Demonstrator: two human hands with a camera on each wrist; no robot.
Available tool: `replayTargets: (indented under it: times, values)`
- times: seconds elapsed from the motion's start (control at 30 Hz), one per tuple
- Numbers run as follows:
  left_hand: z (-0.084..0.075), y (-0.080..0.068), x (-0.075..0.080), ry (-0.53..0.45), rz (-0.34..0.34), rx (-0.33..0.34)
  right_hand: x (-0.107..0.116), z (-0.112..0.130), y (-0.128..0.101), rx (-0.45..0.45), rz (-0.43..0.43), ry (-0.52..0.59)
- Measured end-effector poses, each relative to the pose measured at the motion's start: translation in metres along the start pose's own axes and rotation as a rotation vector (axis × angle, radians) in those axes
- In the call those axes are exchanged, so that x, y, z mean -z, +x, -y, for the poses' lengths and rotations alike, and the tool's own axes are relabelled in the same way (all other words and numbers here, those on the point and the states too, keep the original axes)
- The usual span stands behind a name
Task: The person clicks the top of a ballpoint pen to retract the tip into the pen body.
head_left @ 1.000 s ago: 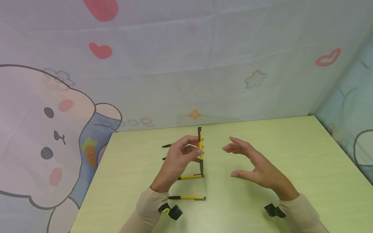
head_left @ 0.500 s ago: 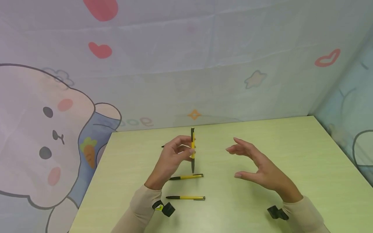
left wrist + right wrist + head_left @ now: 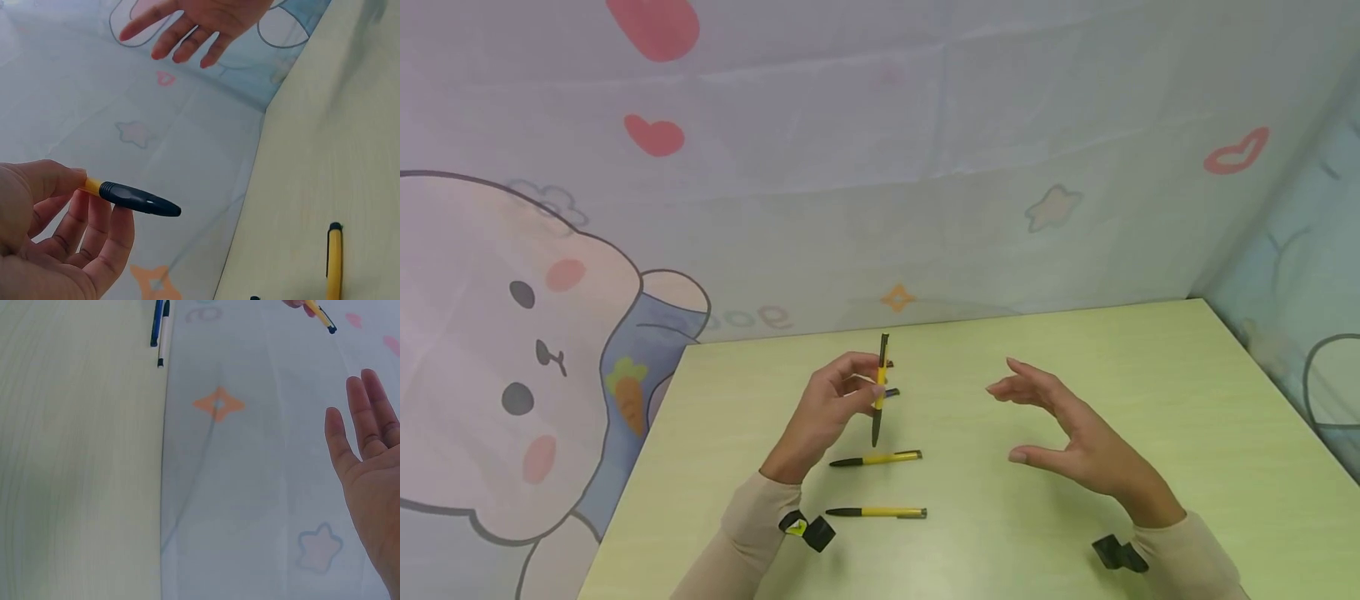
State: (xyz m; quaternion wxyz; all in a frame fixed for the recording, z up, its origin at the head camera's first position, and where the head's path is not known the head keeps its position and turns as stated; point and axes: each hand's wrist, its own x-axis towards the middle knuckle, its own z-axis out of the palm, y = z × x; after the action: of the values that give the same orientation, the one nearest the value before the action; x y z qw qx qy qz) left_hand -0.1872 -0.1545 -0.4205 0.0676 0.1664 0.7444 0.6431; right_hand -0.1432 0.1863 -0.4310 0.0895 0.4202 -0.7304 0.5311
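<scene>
My left hand (image 3: pixel 863 385) pinches a yellow pen with black ends (image 3: pixel 879 385) and holds it nearly upright, tip down, just above the pale green table (image 3: pixel 1150 392). In the left wrist view the fingers (image 3: pixel 94 219) curl round the pen (image 3: pixel 134 199), whose black end sticks out. My right hand (image 3: pixel 1022 421) hovers to the right with fingers spread and loosely bent, holding nothing; its palm (image 3: pixel 372 469) shows in the right wrist view. Two more yellow pens (image 3: pixel 875 458) (image 3: pixel 876 512) lie flat in front of my left hand.
More pens (image 3: pixel 889 392) lie partly hidden behind my left hand; two of them (image 3: pixel 159 328) reach the table's far edge. A printed cloth backdrop (image 3: pixel 880 167) rises behind the table and at its right side. Small black devices (image 3: pixel 808 529) (image 3: pixel 1120 554) sit at both wrists.
My left hand has carried the upright pen to the left, away from the end of the nearer lying pen. The right hand has drifted slightly to the right.
</scene>
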Motion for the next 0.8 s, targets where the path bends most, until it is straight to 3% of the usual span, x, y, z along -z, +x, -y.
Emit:
replayTargets:
  times: [0.8]
  values:
    - [0.022,0.008,0.023,0.213,0.072,0.034,0.003,0.002,-0.004,0.004,-0.006,0.011]
